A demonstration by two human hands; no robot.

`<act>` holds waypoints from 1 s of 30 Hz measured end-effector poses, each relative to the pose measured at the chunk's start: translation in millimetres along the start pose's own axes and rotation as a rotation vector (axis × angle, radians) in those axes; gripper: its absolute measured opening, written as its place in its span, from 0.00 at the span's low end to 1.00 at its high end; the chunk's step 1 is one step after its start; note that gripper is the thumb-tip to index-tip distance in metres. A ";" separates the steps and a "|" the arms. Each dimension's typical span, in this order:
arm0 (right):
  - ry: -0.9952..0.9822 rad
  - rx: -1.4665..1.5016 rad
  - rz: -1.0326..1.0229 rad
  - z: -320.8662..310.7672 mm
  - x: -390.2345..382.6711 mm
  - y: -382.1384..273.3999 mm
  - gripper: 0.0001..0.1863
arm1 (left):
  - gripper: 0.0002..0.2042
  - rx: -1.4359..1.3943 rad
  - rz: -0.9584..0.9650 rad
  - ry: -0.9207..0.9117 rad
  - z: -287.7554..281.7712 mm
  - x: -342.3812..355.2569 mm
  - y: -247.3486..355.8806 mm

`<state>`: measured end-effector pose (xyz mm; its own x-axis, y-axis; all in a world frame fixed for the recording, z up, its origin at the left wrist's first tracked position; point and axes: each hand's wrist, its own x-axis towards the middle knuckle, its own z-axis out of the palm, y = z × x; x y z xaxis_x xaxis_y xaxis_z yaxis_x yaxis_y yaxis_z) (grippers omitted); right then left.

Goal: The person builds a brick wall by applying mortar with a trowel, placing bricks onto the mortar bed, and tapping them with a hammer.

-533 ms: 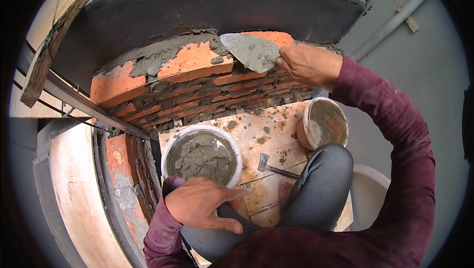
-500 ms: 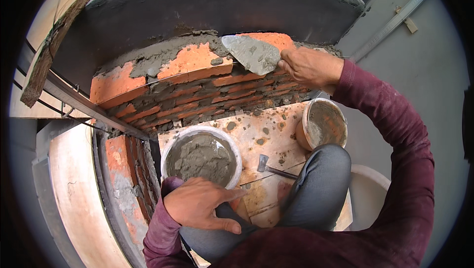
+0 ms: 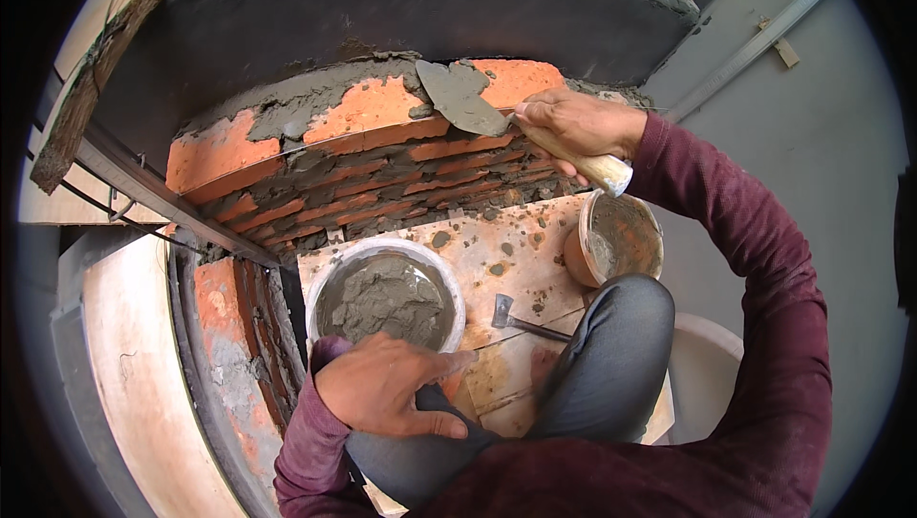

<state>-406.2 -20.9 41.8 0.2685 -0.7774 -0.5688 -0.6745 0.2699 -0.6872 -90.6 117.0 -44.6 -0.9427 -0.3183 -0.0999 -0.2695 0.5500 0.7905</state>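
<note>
My right hand (image 3: 587, 125) grips the wooden handle of a pointed trowel (image 3: 462, 98). The blade lies at the top of the brick wall (image 3: 368, 195), between two orange bricks, with grey mortar beside it. Mortar (image 3: 287, 107) also coats the wall's upper edge further left. My left hand (image 3: 392, 384) hangs over my knee with thumb and forefinger apart, holding nothing. Just beyond it stands a round white tub (image 3: 457, 300), in which a heap of wet mortar (image 3: 382, 300) sits.
A hammer (image 3: 523, 318) lies on the mortar-spotted board (image 3: 497, 232) by my knee. Further right stands an orange-brown bucket (image 3: 577, 255), with a pale basin (image 3: 707, 365) behind my leg. Metal framing (image 3: 177, 201) and a rough wooden batten (image 3: 95, 84) rise at left; a dark panel (image 3: 382, 12) backs the wall.
My right hand has turned over, bringing the trowel's handle end into sight. The blade has tilted and shifted slightly left against the wall top. My left hand stays nearly still.
</note>
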 end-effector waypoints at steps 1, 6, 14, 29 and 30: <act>0.015 -0.163 -0.001 -3.3 1.9 0.3 0.22 | 0.40 -0.004 -0.006 0.000 0.2 -1.1 0.0; 0.334 -0.899 -0.121 -16.5 -22.7 23.9 0.24 | 0.40 -0.034 -0.009 0.014 0.7 -8.1 2.1; 0.381 -1.058 -0.349 6.0 -18.9 -6.1 0.18 | 0.39 0.021 -0.063 -0.020 -1.0 1.3 5.0; 0.255 -0.057 0.068 -17.0 -29.6 43.6 0.20 | 0.37 -0.034 -0.021 0.048 4.2 -10.2 0.5; 0.263 0.136 0.093 -17.5 -28.4 48.5 0.19 | 0.37 -0.034 -0.022 0.044 3.8 -9.6 0.8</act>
<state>-458.5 4.4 32.5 0.0113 -0.8613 -0.5079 -0.5845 0.4065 -0.7023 -82.4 123.4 -45.3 -0.9268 -0.3642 -0.0915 -0.2827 0.5163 0.8084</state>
